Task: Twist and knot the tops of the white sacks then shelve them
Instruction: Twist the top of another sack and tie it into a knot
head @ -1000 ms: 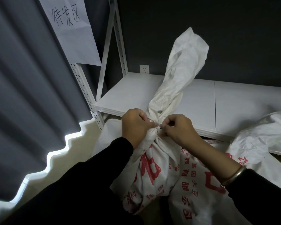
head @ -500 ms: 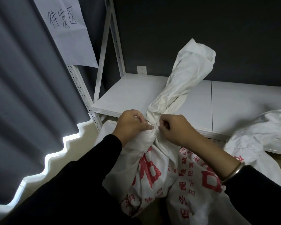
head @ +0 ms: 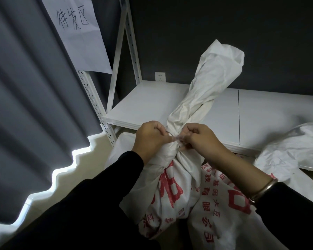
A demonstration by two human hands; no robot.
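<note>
Fingers of the left hand are curled tight and pinch the gathered neck of the white sack. Those of the right hand are curled the same way on the neck's other side, and the two hands nearly touch. A thin strand runs between them; what it is cannot be told. The sack, printed in red, stands low in front of the shelf, between the two black sleeves. Its twisted top rises above the hands and leans right over the shelf board. A second printed sack lies against it on the right. A third, crumpled sack rests on the shelf's right end. A metal bangle sits on the right wrist. To the left are the shelf's perforated upright, a handwritten paper sign and a grey curtain. A wall socket sits behind the shelf.
</note>
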